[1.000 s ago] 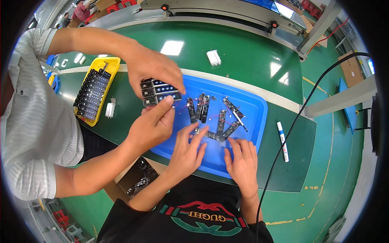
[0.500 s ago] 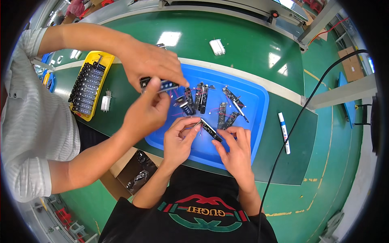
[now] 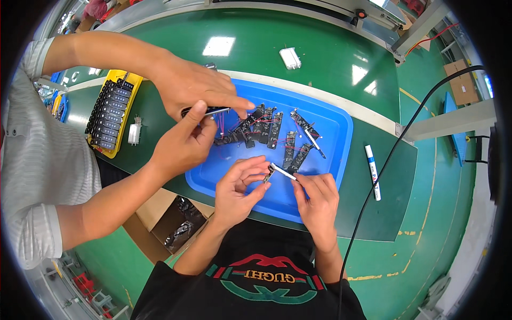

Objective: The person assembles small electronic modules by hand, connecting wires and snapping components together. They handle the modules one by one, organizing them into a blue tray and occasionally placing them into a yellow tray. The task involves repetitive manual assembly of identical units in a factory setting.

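Over the blue tray [image 3: 335,140], 1 slim white-edged module [image 3: 282,172] is finger-pinched by the left hand [image 3: 236,188] and right hand [image 3: 318,201].

We see gold lettering [image 3: 269,276] across the front of the black shirt [image 3: 245,242], within a red and green emblem [image 3: 269,296], and printed letters [image 3: 375,180] along the white marker [image 3: 369,153].

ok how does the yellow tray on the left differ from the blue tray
The yellow tray is smaller and narrower; the blue tray is larger and broader.
The yellow tray's black modules are packed in a neat row, while the blue tray's dark boards lie loosely at mixed angles among thin wires.
Both are open-topped and hold dark electronic parts.
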Demonstrator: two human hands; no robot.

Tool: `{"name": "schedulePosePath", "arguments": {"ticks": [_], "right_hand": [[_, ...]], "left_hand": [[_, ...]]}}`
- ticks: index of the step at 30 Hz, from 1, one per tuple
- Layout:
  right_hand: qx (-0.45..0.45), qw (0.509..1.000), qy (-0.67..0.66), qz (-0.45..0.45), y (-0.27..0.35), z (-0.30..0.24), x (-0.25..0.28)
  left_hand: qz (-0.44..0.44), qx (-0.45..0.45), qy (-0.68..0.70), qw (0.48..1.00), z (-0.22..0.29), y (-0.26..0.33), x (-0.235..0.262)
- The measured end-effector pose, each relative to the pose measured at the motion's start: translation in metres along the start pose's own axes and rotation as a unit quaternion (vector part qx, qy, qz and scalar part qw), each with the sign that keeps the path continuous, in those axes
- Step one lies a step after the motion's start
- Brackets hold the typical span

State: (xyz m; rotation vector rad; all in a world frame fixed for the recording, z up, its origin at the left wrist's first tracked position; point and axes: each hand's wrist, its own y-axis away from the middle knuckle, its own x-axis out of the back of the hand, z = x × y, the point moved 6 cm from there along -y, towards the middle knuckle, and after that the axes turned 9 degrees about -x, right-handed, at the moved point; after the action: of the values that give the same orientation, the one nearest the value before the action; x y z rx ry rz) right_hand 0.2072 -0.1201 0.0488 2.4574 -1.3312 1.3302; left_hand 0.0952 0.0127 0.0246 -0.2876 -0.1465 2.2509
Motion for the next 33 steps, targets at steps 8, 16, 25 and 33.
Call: {"name": "schedulePosePath", "arguments": {"ticks": [8,16,25,33], "right_hand": [[-0.005,0.996,0.087,-0.034,-0.009,0.008,0.006],[0.004,0.994,0.097,-0.051,-0.013,0.01,0.007],[0.006,0.988,0.135,-0.08,-0.011,0.014,0.001],[0.006,0.988,0.142,-0.067,-0.007,0.01,0.002]], "left_hand": [[-0.086,-0.093,-0.274,0.953,0.026,0.015,0.012],[-0.041,-0.205,-0.404,0.89,0.033,0.055,0.045],[0.316,-0.019,-0.48,0.818,0.003,0.097,0.184],[0.422,-0.053,-0.23,0.875,-0.016,0.072,0.312]]}}
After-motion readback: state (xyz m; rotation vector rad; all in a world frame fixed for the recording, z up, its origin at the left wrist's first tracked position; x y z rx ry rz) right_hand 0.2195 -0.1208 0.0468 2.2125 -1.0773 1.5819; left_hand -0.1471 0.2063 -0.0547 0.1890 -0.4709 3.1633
